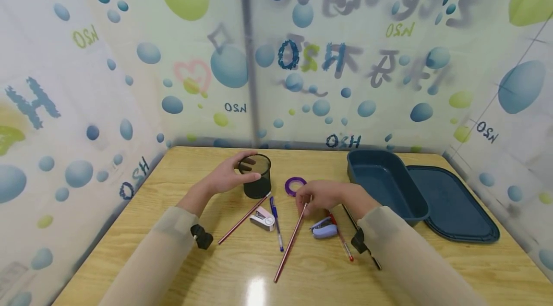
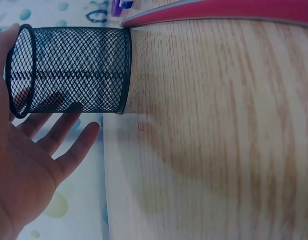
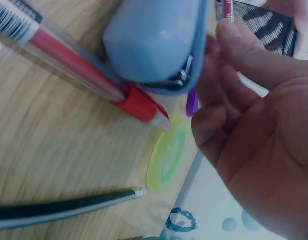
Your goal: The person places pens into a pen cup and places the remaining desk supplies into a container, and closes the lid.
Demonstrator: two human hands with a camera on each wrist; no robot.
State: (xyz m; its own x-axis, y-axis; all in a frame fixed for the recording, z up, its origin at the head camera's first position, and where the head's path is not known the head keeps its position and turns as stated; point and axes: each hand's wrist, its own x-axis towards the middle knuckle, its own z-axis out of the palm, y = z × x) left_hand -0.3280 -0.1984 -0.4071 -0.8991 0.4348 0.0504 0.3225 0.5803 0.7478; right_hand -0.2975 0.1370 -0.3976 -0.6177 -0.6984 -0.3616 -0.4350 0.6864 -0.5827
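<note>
At left, a person's left hand (image 1: 226, 176) curves about a black mesh cup (image 1: 259, 186) standing upright on a wooden table (image 1: 328, 282), its fingers spread apart on the far side and the thumb near the rim; whether they touch the mesh cannot be told. A red pencil (image 1: 242, 221) lies with one end near the cup's base, beside a pale stapler (image 1: 262, 218) and a blue pen (image 1: 277, 224). At center, the right hand (image 1: 324, 194) pinches a second pencil (image 1: 290, 243) near its upper end between thumb and fingers, the shaft slanting out toward the viewer. Purple tape (image 1: 287, 186) sits just beyond those fingers, while a blue stapler (image 1: 324, 229) and a red pen (image 1: 342, 240) lie close by, near a yellow-green ring (image 3: 156, 165). A dark pencil (image 3: 69, 207) runs partly beneath the right wrist. At far right, a dark blue bin (image 1: 386, 186) stands beside a matching lid (image 1: 464, 205).
</note>
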